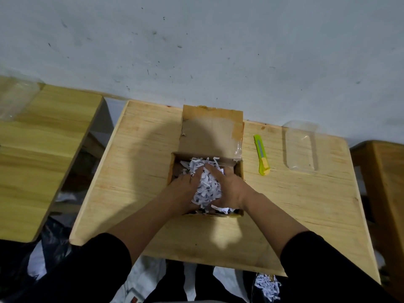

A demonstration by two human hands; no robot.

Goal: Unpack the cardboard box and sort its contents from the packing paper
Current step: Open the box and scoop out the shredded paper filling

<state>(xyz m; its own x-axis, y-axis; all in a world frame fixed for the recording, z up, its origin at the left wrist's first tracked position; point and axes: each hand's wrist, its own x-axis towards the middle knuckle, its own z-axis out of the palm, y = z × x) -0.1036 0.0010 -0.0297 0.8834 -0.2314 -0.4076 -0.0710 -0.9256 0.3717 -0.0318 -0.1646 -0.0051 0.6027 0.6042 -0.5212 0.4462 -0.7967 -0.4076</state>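
An open cardboard box [239,171] stands in the middle of a wooden table [135,162], its lid flap [212,130] folded back toward the wall. Inside lies white shredded packing paper [206,184]. Both hands are in the box and squeeze a clump of that paper between them: my left hand [185,189] on its left side, my right hand [227,189] on its right. Whatever else the box holds is hidden under the paper and my hands.
A yellow-green utility knife [262,154] lies right of the box. A clear plastic container [301,147] stands further right, another clear container [15,97] on the left table. Shredded paper [266,285] sits in a bag below the table's front edge.
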